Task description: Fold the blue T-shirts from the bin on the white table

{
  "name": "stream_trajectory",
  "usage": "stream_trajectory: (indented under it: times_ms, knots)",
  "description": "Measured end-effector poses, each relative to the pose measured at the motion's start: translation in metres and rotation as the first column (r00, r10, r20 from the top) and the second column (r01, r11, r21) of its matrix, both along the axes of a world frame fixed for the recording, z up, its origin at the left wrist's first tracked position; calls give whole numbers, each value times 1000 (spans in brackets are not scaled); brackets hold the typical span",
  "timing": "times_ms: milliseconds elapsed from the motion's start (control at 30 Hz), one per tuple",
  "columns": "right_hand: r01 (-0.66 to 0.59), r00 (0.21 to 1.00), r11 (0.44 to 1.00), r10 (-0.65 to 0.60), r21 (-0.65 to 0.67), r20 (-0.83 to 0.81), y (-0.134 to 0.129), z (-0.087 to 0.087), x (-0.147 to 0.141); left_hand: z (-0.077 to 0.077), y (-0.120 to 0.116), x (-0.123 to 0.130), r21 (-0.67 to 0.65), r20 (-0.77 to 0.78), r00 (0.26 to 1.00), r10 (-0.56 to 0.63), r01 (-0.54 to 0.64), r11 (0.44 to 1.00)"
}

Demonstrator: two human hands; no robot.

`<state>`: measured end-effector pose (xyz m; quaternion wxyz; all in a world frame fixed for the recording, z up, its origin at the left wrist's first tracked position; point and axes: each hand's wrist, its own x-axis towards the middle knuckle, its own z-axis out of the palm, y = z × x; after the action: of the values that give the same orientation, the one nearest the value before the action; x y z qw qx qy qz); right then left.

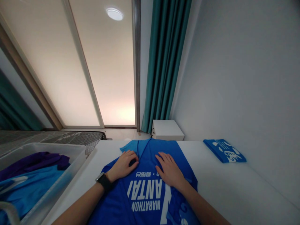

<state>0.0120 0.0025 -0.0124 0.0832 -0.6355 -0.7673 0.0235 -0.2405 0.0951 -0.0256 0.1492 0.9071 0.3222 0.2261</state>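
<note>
Bare table (234,187) rightward; bin (58,184) close at left.

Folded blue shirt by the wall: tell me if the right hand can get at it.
Probably yes. The right hand lies flat on the blue marathon shirt, and only bare white table separates it from the folded blue shirt.

The scene is evenly and softly lit. A round ceiling lamp (114,14) glows overexposed, and the frosted window panels (77,72) give a warm, washed-out light. Shadows are faint. The wide lens bends straight lines strongly toward the edges. Focus is fairly sharp throughout, with slight softness at the corners.
</note>
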Motion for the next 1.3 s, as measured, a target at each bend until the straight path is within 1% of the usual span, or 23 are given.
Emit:
stream_trajectory:
  times_ms: [100, 167, 267, 333, 400, 433, 467, 500, 567, 633, 700, 867, 1000, 1167, 1300]
  knots:
    - [-1, 1000, 1000, 0, -11, -25, 0, 1, 0, -1, 1, 0, -1, -6, 1000, 1, -1, 1000]
    - [8, 999, 999, -10, -45, -49, 2, 1, 1, -1, 2, 0, -1, -7, 1000, 2, -2, 1000]
    - [-4, 994, 996, -6, -93, -109, 15, 0, 9, -1, 2, 1, -6, -7, 1000, -2, 2, 1000]
    - [-24, 987, 998, 14, -62, -160, 32, 0, 22, -1, 3, 1, -11, -5, 1000, -8, 8, 1000]
    - [-7, 982, 1000, 12, 31, -187, 51, 0, 42, -2, 4, 1, -12, 2, 1000, -11, 11, 1000]
    - [42, 982, 997, -30, 59, -184, 62, 0, 55, -3, 4, 1, -13, 6, 1000, -12, 12, 1000]
    - [123, 978, 990, -109, 69, -176, 71, 0, 68, -3, 5, 2, -14, 9, 1000, -13, 13, 1000]
    - [179, 972, 981, -165, 69, -169, 80, 0, 81, -4, 5, 2, -15, 12, 1000, -15, 15, 1000]
    - [266, 955, 961, -253, 74, -156, 95, -1, 105, -4, 5, 1, -19, 20, 1000, -17, 17, 1000]
    - [326, 939, 943, -314, 68, -140, 105, -4, 122, -3, 5, 1, -23, 28, 1000, -14, 15, 1000]
    - [359, 928, 932, -351, 50, -123, 112, -9, 133, -3, 4, 1, -30, 31, 999, -10, 11, 1000]
    - [420, 904, 907, -417, 16, -92, 124, -23, 139, -2, 5, 1, -49, 15, 1000, -13, 14, 999]
    - [455, 886, 890, -448, 30, -118, 126, -28, 139, -3, 7, 2, -52, 14, 1000, -13, 14, 999]
    - [454, 879, 888, -433, 69, -201, 123, -26, 139, -5, 7, 1, -60, 32, 999, -14, 16, 998]
    - [404, 888, 908, -359, 115, -286, 119, -17, 135, -6, 7, 0, -47, 41, 999, -15, 17, 999]
